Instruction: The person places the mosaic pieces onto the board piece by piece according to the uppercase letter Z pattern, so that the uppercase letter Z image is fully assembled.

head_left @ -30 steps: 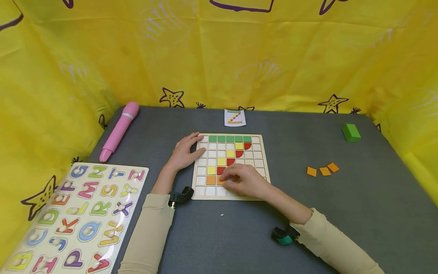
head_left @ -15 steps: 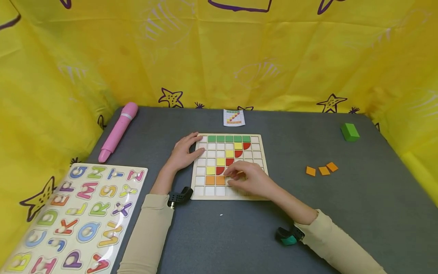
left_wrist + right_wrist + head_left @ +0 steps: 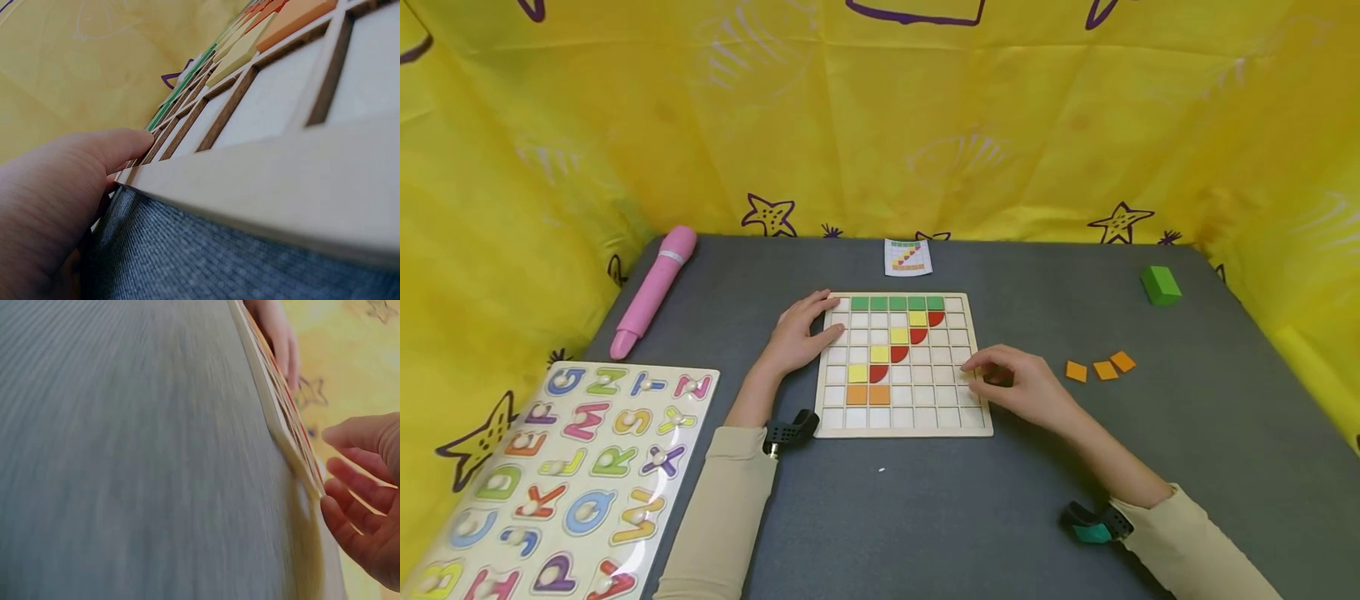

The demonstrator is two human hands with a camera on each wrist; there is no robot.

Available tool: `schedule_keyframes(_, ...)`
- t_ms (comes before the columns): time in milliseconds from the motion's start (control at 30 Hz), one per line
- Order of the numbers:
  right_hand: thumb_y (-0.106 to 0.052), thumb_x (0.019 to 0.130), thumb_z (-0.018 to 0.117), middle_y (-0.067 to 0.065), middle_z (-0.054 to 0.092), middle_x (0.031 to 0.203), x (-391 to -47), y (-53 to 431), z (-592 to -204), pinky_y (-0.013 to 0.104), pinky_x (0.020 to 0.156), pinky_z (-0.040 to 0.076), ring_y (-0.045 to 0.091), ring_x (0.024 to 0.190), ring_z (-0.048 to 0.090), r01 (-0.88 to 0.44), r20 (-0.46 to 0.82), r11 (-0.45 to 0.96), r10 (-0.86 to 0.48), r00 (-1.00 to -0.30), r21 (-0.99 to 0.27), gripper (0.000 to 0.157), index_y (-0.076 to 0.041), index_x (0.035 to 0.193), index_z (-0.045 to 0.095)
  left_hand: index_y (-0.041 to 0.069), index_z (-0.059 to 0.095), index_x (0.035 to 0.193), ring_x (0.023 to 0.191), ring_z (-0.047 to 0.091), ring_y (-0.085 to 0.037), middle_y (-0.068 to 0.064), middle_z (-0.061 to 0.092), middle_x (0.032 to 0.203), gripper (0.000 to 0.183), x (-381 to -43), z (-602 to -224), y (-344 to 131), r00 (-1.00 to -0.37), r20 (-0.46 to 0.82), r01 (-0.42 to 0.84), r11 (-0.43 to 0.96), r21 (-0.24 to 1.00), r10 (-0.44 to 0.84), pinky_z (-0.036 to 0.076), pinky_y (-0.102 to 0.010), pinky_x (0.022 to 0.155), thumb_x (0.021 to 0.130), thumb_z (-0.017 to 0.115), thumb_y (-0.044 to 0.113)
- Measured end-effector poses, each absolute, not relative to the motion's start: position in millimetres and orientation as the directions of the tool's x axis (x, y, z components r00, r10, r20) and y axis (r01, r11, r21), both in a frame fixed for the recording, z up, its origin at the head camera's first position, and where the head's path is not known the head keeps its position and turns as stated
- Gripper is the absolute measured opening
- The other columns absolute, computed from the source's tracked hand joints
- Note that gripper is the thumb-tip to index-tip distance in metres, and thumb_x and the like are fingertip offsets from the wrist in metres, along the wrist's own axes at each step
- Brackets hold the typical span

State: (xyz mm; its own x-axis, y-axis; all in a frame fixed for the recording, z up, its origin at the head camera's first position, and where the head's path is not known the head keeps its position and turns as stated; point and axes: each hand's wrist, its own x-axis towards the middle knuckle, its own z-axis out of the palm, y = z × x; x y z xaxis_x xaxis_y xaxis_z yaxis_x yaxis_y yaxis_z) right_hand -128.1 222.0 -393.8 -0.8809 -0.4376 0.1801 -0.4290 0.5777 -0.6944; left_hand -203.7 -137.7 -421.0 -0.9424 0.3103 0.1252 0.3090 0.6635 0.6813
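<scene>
A wooden grid board (image 3: pixel 925 422) lies in the middle of the table in the head view. It carries a green row at the top, a diagonal of yellow squares and red quarter-rounds, and two orange square tiles (image 3: pixel 868 395) lower left. My left hand (image 3: pixel 795 337) rests on the board's upper left edge, thumb and fingertips extended over the rim. Over the board's right edge hovers my right hand (image 3: pixel 1024 387), fingers loosely bent; the right wrist view shows nothing between thumb and fingers. Farther right lie three loose orange tiles (image 3: pixel 1105 371).
Behind the board a small pattern card (image 3: pixel 908 258) shows a similar coloured design. A pink toy microphone (image 3: pixel 653 292) lies at the back left, above an alphabet peg board (image 3: pixel 572 483). A green block (image 3: pixel 1161 286) sits at the back right. Yellow cloth (image 3: pixel 880 125) walls the table.
My right hand has let go of the second orange tile, now in its cell beside the first, and moved right to the board's edge. My left hand stays on the board.
</scene>
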Motion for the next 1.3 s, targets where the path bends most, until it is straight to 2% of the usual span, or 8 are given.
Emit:
schedule_keyframes(133,-0.012,0.085,0.077,-0.002,0.066,0.103,-126.0,250.6,-396.3,0.025,0.074,0.052,0.015,0.086,0.060,-0.405,0.190,0.623,-0.384,-0.904,-0.669,0.023,-0.015,0.108,0.072,0.002,0.046,0.145,0.145,0.023,-0.034,-0.016,0.032,0.155,0.056,-203.6,-421.0,-137.9,-0.944,0.119,0.303,0.667,0.681,0.307,0.009,-0.053,0.116,0.096,0.061,0.026)
schedule_keyframes(267,-0.004,0.085,0.074,0.001,0.066,0.107,-123.9,277.1,-396.7,0.023,0.076,0.051,0.019,0.092,0.060,-0.419,0.230,0.677,-0.355,-0.906,-0.605,0.026,-0.013,0.108,0.072,0.002,0.045,0.145,0.145,0.022,-0.034,-0.016,0.031,0.156,0.056,-203.7,-421.1,-137.5,-0.945,0.111,0.297,0.668,0.682,0.307,0.009,-0.053,0.116,0.097,0.061,0.026)
schedule_keyframes(333,0.003,0.084,0.070,0.005,0.066,0.110,-122.5,288.0,-395.6,0.028,0.079,0.048,0.024,0.097,0.059,-0.429,0.251,0.707,-0.348,-0.903,-0.562,0.029,-0.012,0.108,0.072,0.002,0.045,0.145,0.145,0.022,-0.035,-0.016,0.032,0.156,0.057,-203.5,-420.8,-137.5,-0.945,0.110,0.297,0.668,0.682,0.307,0.009,-0.052,0.116,0.096,0.061,0.026)
schedule_keyframes(500,0.011,0.078,0.063,0.017,0.062,0.116,-119.6,307.7,-392.7,0.051,0.086,0.038,0.037,0.107,0.052,-0.396,0.239,0.757,-0.317,-0.918,-0.520,0.037,-0.008,0.109,0.070,0.002,0.046,0.145,0.144,0.023,-0.035,-0.016,0.032,0.155,0.056,-203.6,-421.6,-137.8,-0.944,0.115,0.301,0.669,0.680,0.308,0.009,-0.053,0.116,0.096,0.061,0.026)
schedule_keyframes(567,0.013,0.077,0.063,0.018,0.062,0.115,-119.0,312.0,-392.4,0.054,0.086,0.038,0.038,0.106,0.052,-0.380,0.225,0.767,-0.307,-0.925,-0.517,0.038,-0.008,0.109,0.070,0.002,0.046,0.145,0.144,0.023,-0.035,-0.016,0.032,0.155,0.056,-203.8,-422.0,-137.9,-0.944,0.116,0.303,0.668,0.679,0.309,0.009,-0.053,0.116,0.096,0.061,0.025)
schedule_keyframes(933,0.009,0.081,0.071,0.014,0.063,0.111,-123.0,295.8,-395.5,0.037,0.077,0.056,0.028,0.094,0.063,-0.405,0.210,0.725,-0.349,-0.913,-0.557,0.034,-0.004,0.113,0.069,0.002,0.047,0.144,0.144,0.024,-0.034,-0.016,0.032,0.155,0.055,-204.6,-423.1,-138.1,-0.943,0.123,0.307,0.668,0.678,0.308,0.009,-0.053,0.116,0.097,0.061,0.025)
schedule_keyframes(1133,0.001,0.082,0.076,0.016,0.064,0.108,-125.8,292.0,-394.0,0.042,0.076,0.056,0.029,0.091,0.064,-0.363,0.176,0.748,-0.321,-0.931,-0.555,0.032,-0.001,0.112,0.068,0.002,0.047,0.144,0.144,0.024,-0.034,-0.016,0.032,0.155,0.055,-204.3,-422.5,-137.7,-0.943,0.119,0.306,0.665,0.681,0.311,0.009,-0.052,0.116,0.096,0.061,0.025)
schedule_keyframes(1300,-0.008,0.083,0.078,0.008,0.068,0.098,-127.1,288.8,-392.5,0.033,0.071,0.053,0.023,0.084,0.062,-0.327,0.162,0.774,-0.286,-0.945,-0.542,0.028,-0.005,0.110,0.070,0.002,0.046,0.145,0.144,0.024,-0.034,-0.016,0.031,0.156,0.055,-204.0,-421.9,-138.0,-0.945,0.116,0.300,0.666,0.683,0.307,0.009,-0.052,0.116,0.097,0.061,0.025)
